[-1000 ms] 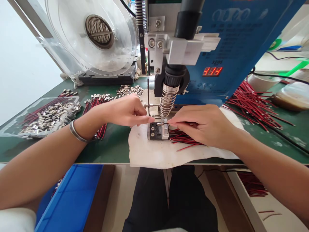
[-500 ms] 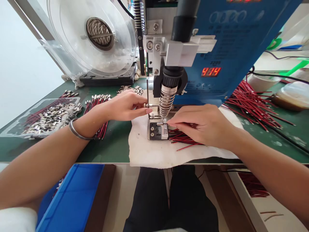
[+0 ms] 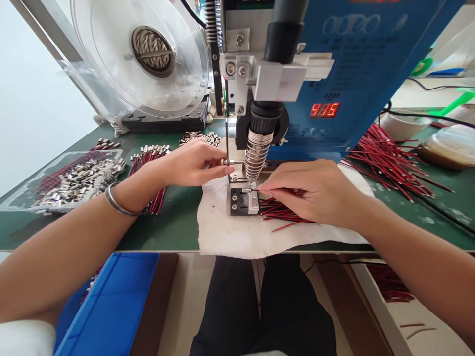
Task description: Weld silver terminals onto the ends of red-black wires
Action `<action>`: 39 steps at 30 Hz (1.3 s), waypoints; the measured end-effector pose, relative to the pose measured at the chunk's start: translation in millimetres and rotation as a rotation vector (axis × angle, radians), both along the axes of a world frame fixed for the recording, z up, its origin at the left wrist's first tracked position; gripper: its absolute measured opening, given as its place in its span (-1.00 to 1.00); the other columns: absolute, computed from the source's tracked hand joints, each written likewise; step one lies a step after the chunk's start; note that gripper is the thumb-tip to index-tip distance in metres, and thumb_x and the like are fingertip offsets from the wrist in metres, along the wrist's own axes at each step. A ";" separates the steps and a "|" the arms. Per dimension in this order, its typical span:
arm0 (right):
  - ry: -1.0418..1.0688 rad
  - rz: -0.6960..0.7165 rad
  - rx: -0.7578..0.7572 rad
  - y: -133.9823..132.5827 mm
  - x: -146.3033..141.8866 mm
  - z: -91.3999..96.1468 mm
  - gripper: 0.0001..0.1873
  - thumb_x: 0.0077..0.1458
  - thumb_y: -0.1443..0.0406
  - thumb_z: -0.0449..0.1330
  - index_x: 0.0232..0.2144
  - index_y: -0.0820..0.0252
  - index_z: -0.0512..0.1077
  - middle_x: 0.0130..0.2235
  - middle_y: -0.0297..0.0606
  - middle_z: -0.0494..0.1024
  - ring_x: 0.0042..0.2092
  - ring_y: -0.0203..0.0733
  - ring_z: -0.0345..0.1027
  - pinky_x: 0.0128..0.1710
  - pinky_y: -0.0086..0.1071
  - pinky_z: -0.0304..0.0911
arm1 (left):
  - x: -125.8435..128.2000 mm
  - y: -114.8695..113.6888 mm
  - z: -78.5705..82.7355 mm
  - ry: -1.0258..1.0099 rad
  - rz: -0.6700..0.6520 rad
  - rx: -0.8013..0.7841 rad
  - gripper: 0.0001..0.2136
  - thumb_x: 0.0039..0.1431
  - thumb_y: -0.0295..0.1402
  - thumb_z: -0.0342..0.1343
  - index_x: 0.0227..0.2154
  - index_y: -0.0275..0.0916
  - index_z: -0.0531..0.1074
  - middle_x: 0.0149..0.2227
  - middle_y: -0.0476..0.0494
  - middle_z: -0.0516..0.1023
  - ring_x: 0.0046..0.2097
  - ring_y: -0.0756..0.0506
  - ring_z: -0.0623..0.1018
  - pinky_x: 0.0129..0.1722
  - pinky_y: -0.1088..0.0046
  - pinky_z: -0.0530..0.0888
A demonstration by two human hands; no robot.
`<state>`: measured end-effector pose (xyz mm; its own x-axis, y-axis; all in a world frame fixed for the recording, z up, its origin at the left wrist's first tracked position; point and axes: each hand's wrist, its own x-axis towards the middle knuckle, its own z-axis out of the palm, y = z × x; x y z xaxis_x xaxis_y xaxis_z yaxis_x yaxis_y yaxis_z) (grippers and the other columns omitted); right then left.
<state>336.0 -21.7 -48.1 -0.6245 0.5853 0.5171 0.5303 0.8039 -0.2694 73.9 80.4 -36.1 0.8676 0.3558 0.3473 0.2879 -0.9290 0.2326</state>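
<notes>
My right hand [image 3: 315, 193] pinches a thin red and black wire [image 3: 260, 190] and holds its tip in a small metal sleeve on the grey fixture block [image 3: 243, 201]. Right above that spot hangs the coiled tip of the blue machine's tool head [image 3: 257, 153]. My left hand [image 3: 193, 163] is closed, its fingertips on a small metal knob and rod [image 3: 227, 161] left of the tool head. A bundle of red and black wires [image 3: 282, 210] lies under my right hand on a white cloth [image 3: 237, 237].
A clear tray of small metal sleeves [image 3: 70, 180] stands at the left, with finished wires [image 3: 148, 158] beside it. More red wires [image 3: 386, 158] are heaped at the right. A clear reel [image 3: 144, 49] stands behind. The machine's red display [image 3: 324, 110] is lit. A blue bin [image 3: 111, 306] sits below the table edge.
My left hand left the fixture block and went up and back to the small knob by the tool head. The red display's number has changed. My right hand stayed put.
</notes>
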 end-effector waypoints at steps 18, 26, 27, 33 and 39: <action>0.006 0.012 -0.018 -0.2 -0.1 2.5 -0.75 0.31 0.37 0.14 -0.35 0.05 0.58 -0.31 -0.31 0.68 -0.34 -0.22 0.52 -0.35 -0.33 0.38 | -0.6 -0.3 2.2 0.035 0.016 -0.026 -0.62 0.28 -0.26 0.07 -0.62 -0.20 0.15 -0.65 0.15 0.00 -0.58 0.08 0.05 -0.57 0.46 0.05; 0.019 -0.005 -0.061 -0.7 -1.6 3.2 -0.75 0.31 0.35 0.14 -0.33 0.02 0.59 -0.30 -0.31 0.68 -0.34 -0.20 0.53 -0.31 -0.30 0.42 | 0.0 -0.8 2.9 0.016 0.009 -0.021 -0.59 0.27 -0.24 0.08 -0.64 -0.20 0.10 -0.67 0.15 0.01 -0.59 0.09 0.05 -0.58 0.46 0.05; 0.024 -0.005 -0.059 -0.7 -1.6 3.0 -0.75 0.31 0.36 0.14 -0.33 0.02 0.59 -0.31 -0.31 0.68 -0.34 -0.20 0.53 -0.31 -0.30 0.42 | -0.1 -0.9 2.8 0.020 0.012 -0.026 -0.60 0.27 -0.24 0.08 -0.64 -0.20 0.11 -0.67 0.15 0.01 -0.59 0.09 0.05 -0.58 0.46 0.06; 0.025 -0.017 -0.074 -0.2 -1.5 2.2 -0.76 0.30 0.35 0.14 -0.32 0.00 0.60 -0.30 -0.32 0.68 -0.32 -0.18 0.54 -0.29 -0.28 0.43 | -1.2 -0.6 1.9 0.028 0.024 -0.038 -0.61 0.28 -0.24 0.10 -0.63 -0.21 0.18 -0.65 0.14 0.04 -0.59 0.08 0.08 -0.58 0.46 0.07; 0.028 -0.003 -0.051 -0.3 -1.0 1.8 -0.78 0.30 0.37 0.15 -0.30 0.04 0.59 -0.29 -0.32 0.67 -0.31 -0.21 0.54 -0.28 -0.31 0.42 | -1.5 -0.2 1.8 0.036 0.015 -0.035 -0.63 0.28 -0.26 0.08 -0.62 -0.21 0.19 -0.65 0.14 0.04 -0.58 0.08 0.07 -0.58 0.46 0.06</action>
